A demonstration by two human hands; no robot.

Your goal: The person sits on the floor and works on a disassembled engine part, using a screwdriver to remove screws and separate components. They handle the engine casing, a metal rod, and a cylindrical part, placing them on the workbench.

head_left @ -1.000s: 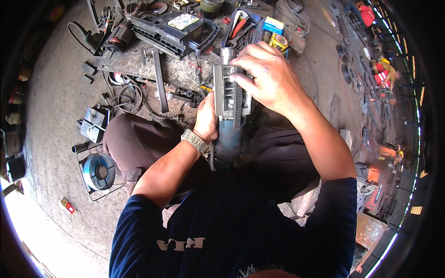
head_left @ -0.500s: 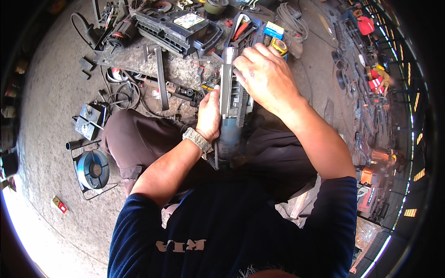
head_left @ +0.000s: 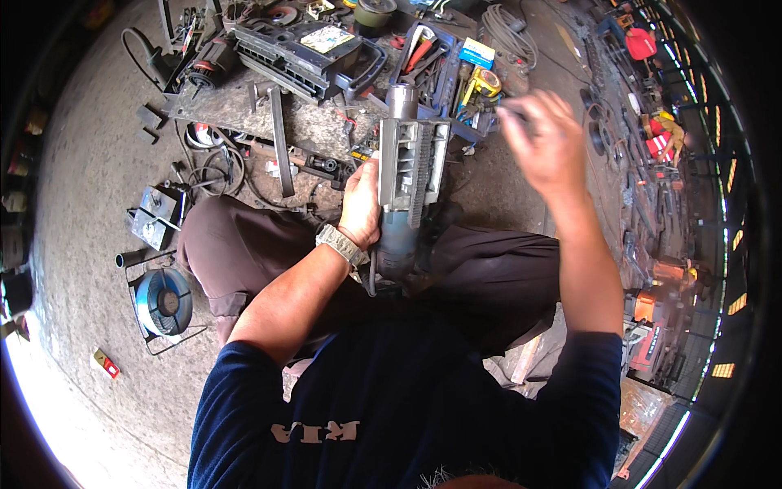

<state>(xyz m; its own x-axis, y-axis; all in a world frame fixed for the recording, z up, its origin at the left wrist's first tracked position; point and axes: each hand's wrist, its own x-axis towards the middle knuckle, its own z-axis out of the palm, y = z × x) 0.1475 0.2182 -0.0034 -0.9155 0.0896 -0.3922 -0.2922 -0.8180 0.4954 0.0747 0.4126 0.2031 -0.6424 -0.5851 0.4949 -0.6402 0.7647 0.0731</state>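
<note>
A power drill unit (head_left: 401, 232) with a teal motor body, a silver metal housing, a toothed rack and a round steel nose stands upright between my legs, nose pointing away from me. My left hand (head_left: 359, 205) is wrapped round the left side of its housing. My right hand (head_left: 547, 143) is raised to the right, apart from the unit and blurred by motion. Its thumb and fingers are closed in a pinch; something dark seems to lie between them, too smeared to name.
Ahead stands a blue tool tray (head_left: 444, 77) of hand tools, with a yellow tape measure (head_left: 486, 81) and a blue-and-yellow box (head_left: 478, 54). A black machine frame (head_left: 297, 61) lies on a worn slab. A small fan (head_left: 165, 301) sits left; a cable coil (head_left: 511, 37) lies far right.
My right hand has left the drill unit's upper right side and moved right, uncovering the rack and housing. The unit has turned slightly while my left hand keeps its hold.
</note>
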